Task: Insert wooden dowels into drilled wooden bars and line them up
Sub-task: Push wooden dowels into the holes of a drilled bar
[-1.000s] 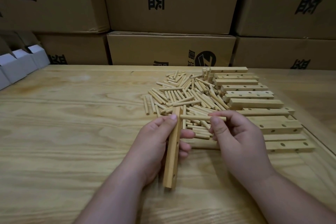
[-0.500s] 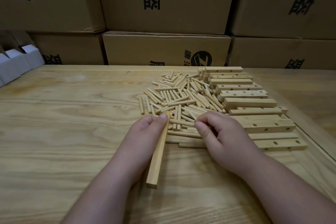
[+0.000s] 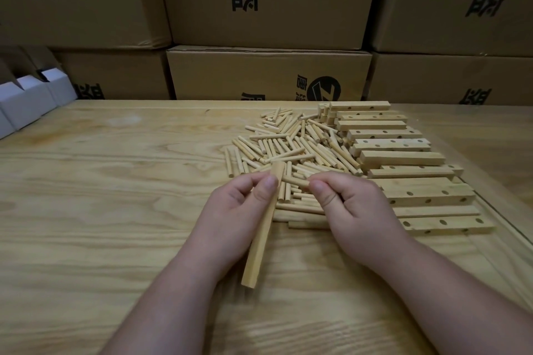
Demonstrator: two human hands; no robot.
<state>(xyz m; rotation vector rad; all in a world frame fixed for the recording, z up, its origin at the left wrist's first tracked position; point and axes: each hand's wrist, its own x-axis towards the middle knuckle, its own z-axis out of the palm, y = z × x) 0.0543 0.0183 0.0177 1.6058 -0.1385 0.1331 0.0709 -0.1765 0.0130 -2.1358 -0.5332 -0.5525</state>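
My left hand (image 3: 239, 210) grips a long wooden bar (image 3: 261, 242) near its upper end; the bar slants down toward me over the table. My right hand (image 3: 349, 210) pinches a short wooden dowel (image 3: 294, 181) whose left end meets the side of the bar near its top. Behind both hands lies a loose pile of dowels (image 3: 291, 147). To the right, several drilled wooden bars (image 3: 403, 158) lie in a row, their holes showing. The hole that the dowel meets is hidden by my fingers.
The wooden table (image 3: 101, 196) has a raised edge strip at the right (image 3: 507, 228). Stacked cardboard boxes (image 3: 268, 75) wall off the back. White cartons (image 3: 26, 101) stand at the far left edge.
My right hand dropped into the pile with its long dowel and now holds a short one against the bar. The bar in my left hand tilted more to the right.
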